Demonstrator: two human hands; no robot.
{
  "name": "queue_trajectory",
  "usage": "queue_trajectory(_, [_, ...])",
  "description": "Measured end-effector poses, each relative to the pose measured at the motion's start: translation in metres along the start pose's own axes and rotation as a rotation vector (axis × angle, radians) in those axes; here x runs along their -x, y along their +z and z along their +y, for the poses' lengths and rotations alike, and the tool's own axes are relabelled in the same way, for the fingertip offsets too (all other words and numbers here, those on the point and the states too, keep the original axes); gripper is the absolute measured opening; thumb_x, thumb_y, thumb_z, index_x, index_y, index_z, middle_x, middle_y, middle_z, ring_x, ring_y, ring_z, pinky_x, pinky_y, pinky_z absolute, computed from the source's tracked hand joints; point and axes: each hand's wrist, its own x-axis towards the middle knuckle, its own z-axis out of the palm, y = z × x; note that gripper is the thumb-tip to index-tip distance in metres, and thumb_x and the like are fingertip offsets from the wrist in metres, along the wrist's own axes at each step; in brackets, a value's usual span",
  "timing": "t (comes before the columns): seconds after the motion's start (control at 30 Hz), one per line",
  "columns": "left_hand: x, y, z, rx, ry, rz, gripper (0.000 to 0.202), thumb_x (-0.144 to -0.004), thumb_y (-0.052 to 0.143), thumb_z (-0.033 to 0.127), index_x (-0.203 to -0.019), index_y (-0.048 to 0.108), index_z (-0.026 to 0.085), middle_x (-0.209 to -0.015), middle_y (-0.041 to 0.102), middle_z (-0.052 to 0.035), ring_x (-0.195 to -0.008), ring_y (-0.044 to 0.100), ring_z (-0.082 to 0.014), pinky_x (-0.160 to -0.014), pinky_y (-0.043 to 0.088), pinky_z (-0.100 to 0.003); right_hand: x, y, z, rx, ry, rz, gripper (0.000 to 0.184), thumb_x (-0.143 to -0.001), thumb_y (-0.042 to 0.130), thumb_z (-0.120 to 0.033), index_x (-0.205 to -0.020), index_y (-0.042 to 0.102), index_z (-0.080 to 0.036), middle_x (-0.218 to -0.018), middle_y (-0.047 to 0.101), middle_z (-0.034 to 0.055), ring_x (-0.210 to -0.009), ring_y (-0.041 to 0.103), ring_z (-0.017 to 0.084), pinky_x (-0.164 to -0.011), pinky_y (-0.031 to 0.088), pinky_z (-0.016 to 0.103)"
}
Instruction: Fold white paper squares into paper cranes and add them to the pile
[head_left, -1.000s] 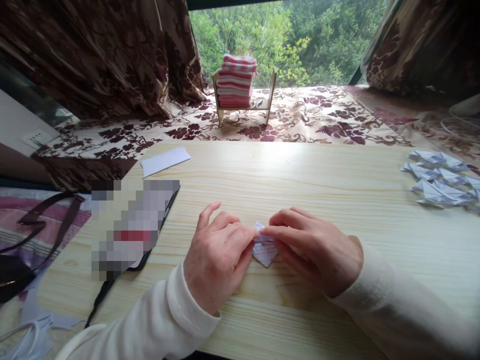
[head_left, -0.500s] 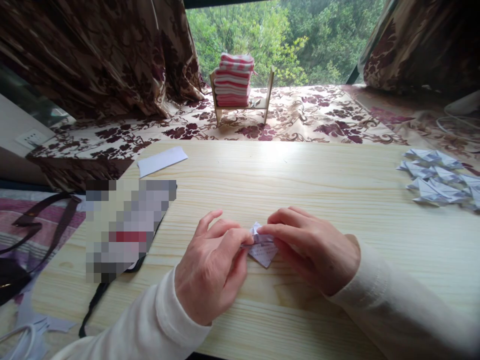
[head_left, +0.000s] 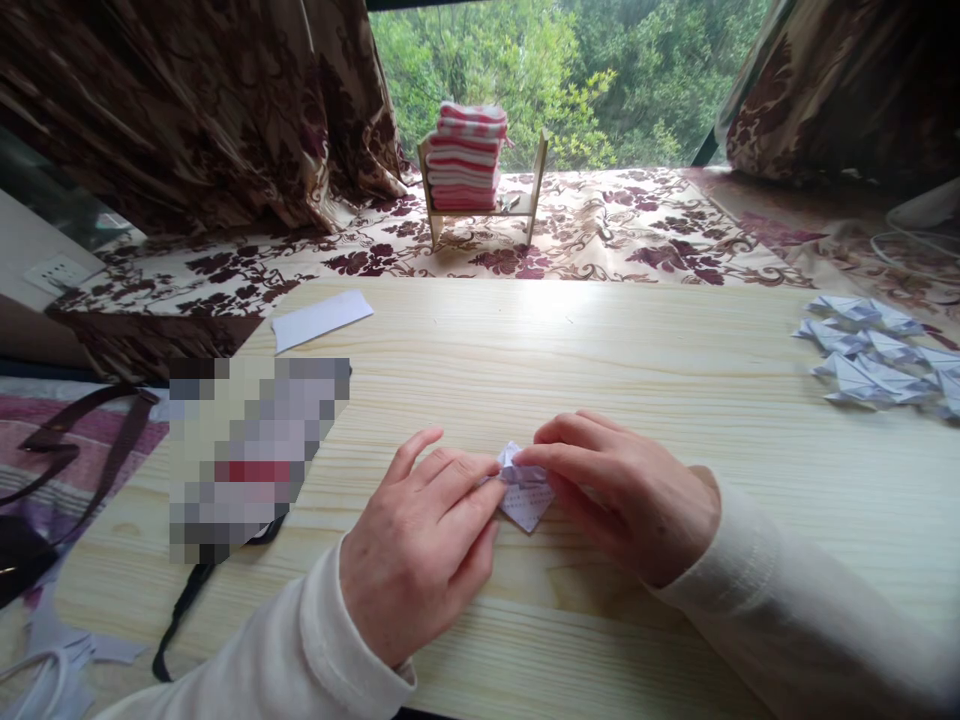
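Note:
A small folded piece of printed paper [head_left: 528,505] lies on the table between my hands, one corner pointing toward me and a small peak at its far side. My left hand [head_left: 424,545] presses its fingertips on the left side of the fold, the little finger raised apart. From the right, my right hand [head_left: 626,490] grips the paper, its index finger on the upper fold and its thumb hidden below the hand. Part of the paper's right edge is covered by these fingers.
Several folded paper pieces [head_left: 874,350] sit at the table's right edge. A white paper strip [head_left: 322,320] lies at the back left, near a blurred-out device [head_left: 262,450] with a black strap [head_left: 180,610]. Beyond the table [head_left: 637,340], a small rack holds folded striped cloths [head_left: 465,160].
My left hand has turned flatter and shifted slightly left, its fingers now stretched toward the paper's fold. My right hand stays almost in place on the paper.

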Motion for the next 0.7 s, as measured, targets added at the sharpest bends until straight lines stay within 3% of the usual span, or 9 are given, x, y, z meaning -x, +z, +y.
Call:
queue_trajectory(0.23, [-0.0033,0.0023,0.0003,-0.084,-0.007,-0.068,0.025,-0.085,0.045,0.019,-0.104,0.061,0.017,-0.100,0.064,-0.0063,-0.095,0.054,-0.0204,-0.100,0.030,-0.048,0.0003,0.0013,0.0017,-0.003,-0.002,0.012,0.029,-0.080,0.042,-0.006,-0.100,0.059,-0.018,-0.088,0.058,0.0078,-0.078,0.051,0.017,-0.066,0.046,0.030])
queue_trajectory(0.47, [-0.0010,0.0018,-0.0022,-0.106,0.018,-0.084,0.028,-0.085,0.044,0.015,-0.108,0.059,0.016,-0.103,0.063,-0.0056,-0.097,0.053,-0.0196,-0.104,0.025,-0.049,-0.0002,0.0015,0.0020,-0.017,-0.005,0.017,0.030,-0.081,0.041,-0.007,-0.100,0.059,-0.019,-0.086,0.058,0.0077,-0.076,0.051,0.016,-0.065,0.045,0.029])
queue_trajectory(0.7, [-0.0005,0.0010,-0.0016,-0.109,0.017,-0.082,0.023,-0.080,0.045,0.012,-0.096,0.061,0.018,-0.099,0.062,-0.0038,-0.096,0.053,-0.0187,-0.105,0.024,-0.048,-0.0022,-0.0034,-0.0008,-0.001,-0.014,-0.061,0.037,-0.080,0.040,-0.005,-0.108,0.057,-0.022,-0.088,0.057,0.0075,-0.076,0.051,0.017,-0.066,0.046,0.029])
